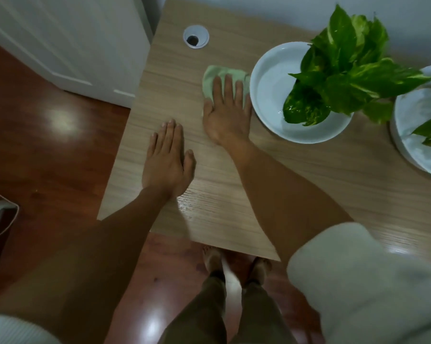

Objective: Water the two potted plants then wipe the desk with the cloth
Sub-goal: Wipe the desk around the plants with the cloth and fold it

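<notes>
A pale green cloth [213, 74] lies on the wooden desk [308, 175], just left of a white bowl-shaped pot [269, 93] with a leafy green plant [343, 73]. My right hand [228, 110] presses flat on the cloth, covering most of it, fingers spread and close to the pot's rim. My left hand [168, 157] rests flat on the bare desk nearer the front left corner, holding nothing. A second white pot [412, 125] with a few green leaves is cut off by the right edge.
A round white cable grommet [196, 36] is set into the desk near its back left. The desk's left edge drops to a shiny red-brown floor [48, 135]. A white cabinet [73, 40] stands at the back left. My bare feet [236, 263] are below the front edge.
</notes>
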